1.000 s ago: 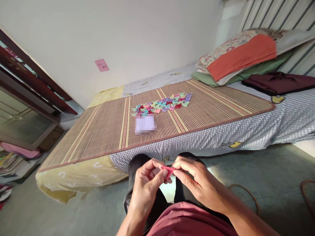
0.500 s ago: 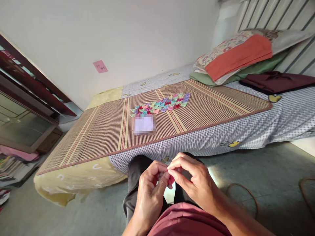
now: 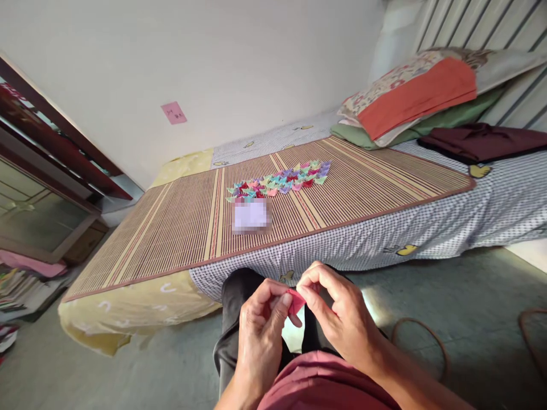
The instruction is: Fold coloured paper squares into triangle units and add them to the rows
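A small folded piece of red paper [image 3: 296, 302] is pinched between the thumb and fingers of my left hand [image 3: 262, 319]. My right hand [image 3: 335, 304] is closed, its thumb and fingertips pressed on the upper right corner of the same paper. Both hands are above my lap, in front of the bed's edge. Several small folded paper pieces [image 3: 282, 181] in red, green, purple and pink lie in rows on the striped mat [image 3: 179, 222]. A blurred white rectangle [image 3: 251, 216] lies just in front of them.
Pillows and a folded orange cloth [image 3: 421, 97] are stacked at the bed's right end, beside a dark maroon cloth [image 3: 487, 142]. A cabinet [image 3: 38, 210] stands at the left. A brown cable [image 3: 421, 322] loops on the floor.
My right fingertips have shifted slightly up and right. More of the red paper now shows between my hands.
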`<move>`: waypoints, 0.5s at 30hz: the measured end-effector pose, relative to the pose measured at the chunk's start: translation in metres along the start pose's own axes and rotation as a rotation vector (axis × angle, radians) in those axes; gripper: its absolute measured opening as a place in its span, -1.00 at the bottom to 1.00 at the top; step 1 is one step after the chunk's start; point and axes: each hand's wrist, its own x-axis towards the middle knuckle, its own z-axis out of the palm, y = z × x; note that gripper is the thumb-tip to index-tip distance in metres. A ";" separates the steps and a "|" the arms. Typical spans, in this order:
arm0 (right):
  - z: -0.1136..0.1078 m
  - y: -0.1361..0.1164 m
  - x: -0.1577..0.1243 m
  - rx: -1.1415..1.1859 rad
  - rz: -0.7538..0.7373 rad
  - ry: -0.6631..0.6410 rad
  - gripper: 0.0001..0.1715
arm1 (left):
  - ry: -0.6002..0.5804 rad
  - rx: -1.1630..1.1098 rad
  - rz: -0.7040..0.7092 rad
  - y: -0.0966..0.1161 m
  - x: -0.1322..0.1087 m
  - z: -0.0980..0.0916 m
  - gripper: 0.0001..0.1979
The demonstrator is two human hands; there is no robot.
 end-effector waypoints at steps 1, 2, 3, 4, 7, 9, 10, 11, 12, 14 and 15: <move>-0.002 0.000 0.000 -0.001 -0.005 -0.011 -0.77 | 0.002 0.003 0.001 0.000 0.000 0.000 -0.74; -0.003 0.000 0.001 -0.001 -0.012 -0.027 -0.78 | 0.001 0.006 0.004 0.000 0.001 -0.001 -0.74; -0.004 0.000 0.001 -0.005 -0.020 -0.045 -0.78 | -0.003 0.008 0.009 0.000 0.001 -0.001 -0.74; -0.005 0.000 0.001 -0.015 -0.029 -0.058 -0.79 | -0.006 0.009 0.014 0.000 0.001 -0.001 -0.75; -0.005 0.001 0.000 -0.092 -0.059 -0.067 -0.77 | -0.022 0.024 0.034 0.000 -0.001 -0.002 -0.75; -0.003 0.002 0.000 -0.146 -0.079 -0.054 -0.76 | -0.015 0.038 0.038 -0.001 -0.002 -0.001 -0.76; -0.002 0.002 0.000 -0.163 -0.086 -0.049 -0.75 | -0.010 0.039 0.037 -0.001 -0.003 0.000 -0.77; -0.002 0.002 0.000 -0.171 -0.091 -0.047 -0.75 | -0.004 0.031 0.032 -0.001 -0.003 0.000 -0.78; -0.001 0.002 0.000 -0.174 -0.092 -0.045 -0.75 | 0.000 0.016 0.022 -0.001 -0.004 0.001 -0.78; 0.000 0.003 -0.001 -0.171 -0.087 -0.040 -0.76 | 0.000 -0.029 -0.004 -0.001 -0.004 0.002 -0.79; 0.001 0.003 -0.002 -0.171 -0.085 -0.032 -0.76 | -0.001 -0.052 -0.017 -0.001 -0.004 0.002 -0.80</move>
